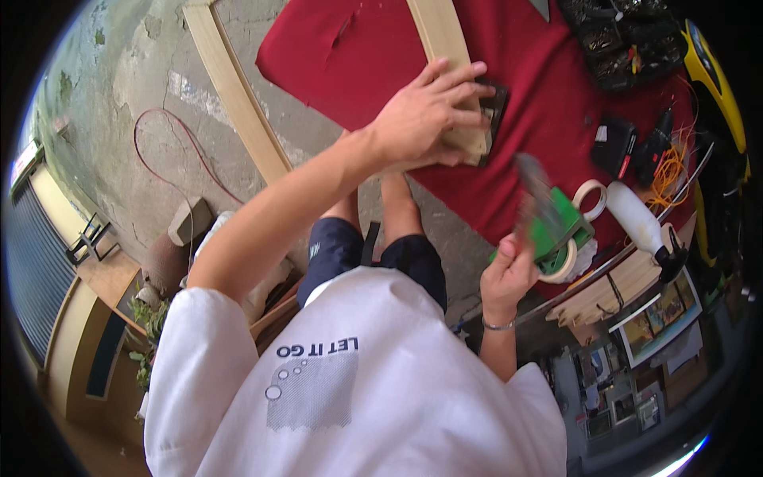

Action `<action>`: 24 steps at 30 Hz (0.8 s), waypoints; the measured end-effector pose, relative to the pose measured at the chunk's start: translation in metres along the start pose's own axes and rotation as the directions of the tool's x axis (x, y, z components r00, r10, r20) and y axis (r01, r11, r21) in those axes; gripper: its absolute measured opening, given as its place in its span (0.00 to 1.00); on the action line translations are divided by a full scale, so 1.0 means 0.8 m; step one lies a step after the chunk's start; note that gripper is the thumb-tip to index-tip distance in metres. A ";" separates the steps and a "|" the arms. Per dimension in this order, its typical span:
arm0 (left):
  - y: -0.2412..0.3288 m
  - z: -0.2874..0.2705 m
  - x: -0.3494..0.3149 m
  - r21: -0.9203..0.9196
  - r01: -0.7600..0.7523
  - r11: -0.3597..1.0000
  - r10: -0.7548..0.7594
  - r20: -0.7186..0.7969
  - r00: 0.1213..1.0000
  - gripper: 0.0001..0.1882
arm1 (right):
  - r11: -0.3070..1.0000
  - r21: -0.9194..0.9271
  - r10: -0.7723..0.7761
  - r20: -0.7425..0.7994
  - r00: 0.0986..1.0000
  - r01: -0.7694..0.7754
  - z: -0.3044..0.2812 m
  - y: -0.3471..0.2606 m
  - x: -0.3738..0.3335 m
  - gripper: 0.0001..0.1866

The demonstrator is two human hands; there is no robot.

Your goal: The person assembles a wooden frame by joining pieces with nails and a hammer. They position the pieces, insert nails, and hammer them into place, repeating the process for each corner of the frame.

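Observation:
A pale wooden moulding strip lies across a red cloth on the table, its near end against a dark flat corner piece. My left hand grips that end, fingers spread over the top and thumb low on the near side. To the right, my right hand is closed on what looks like a hammer, smeared by motion and held above the cloth's edge. Just beyond my right fingers sits a green tape dispenser with a roll of masking tape.
The red cloth covers the table. At right are another tape roll, a white spray bottle, a black tool, orange cord and a black hardware tray. A long wooden strip stands left, above the concrete floor.

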State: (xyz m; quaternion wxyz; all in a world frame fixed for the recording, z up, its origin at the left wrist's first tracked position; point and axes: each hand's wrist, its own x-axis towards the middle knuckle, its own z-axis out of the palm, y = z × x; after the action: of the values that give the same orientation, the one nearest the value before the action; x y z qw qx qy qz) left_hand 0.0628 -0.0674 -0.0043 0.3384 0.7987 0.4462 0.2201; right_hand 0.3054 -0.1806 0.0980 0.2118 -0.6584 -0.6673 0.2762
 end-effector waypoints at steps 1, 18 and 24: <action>-0.006 -0.001 0.005 0.002 -0.014 1.000 0.014 -0.019 1.000 0.30 | 0.998 -0.010 -0.061 -0.012 0.998 0.060 0.006 0.013 -0.007 0.16; -0.003 -0.011 0.010 0.000 0.032 1.000 -0.032 -0.009 0.999 0.53 | 0.972 -0.142 0.181 -0.044 0.983 -0.185 0.035 0.028 0.017 0.14; 0.007 -0.026 0.012 -0.043 0.042 0.998 -0.041 0.017 0.999 0.59 | 0.945 -0.294 -0.166 -0.046 0.985 0.145 0.059 -0.011 0.090 0.23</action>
State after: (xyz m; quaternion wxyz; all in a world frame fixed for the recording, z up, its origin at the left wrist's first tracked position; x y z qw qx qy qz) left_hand 0.0569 -0.0541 0.0140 0.3637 0.7836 0.4550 0.2161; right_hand 0.2651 -0.1133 0.0618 0.1575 -0.6369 -0.7426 0.1347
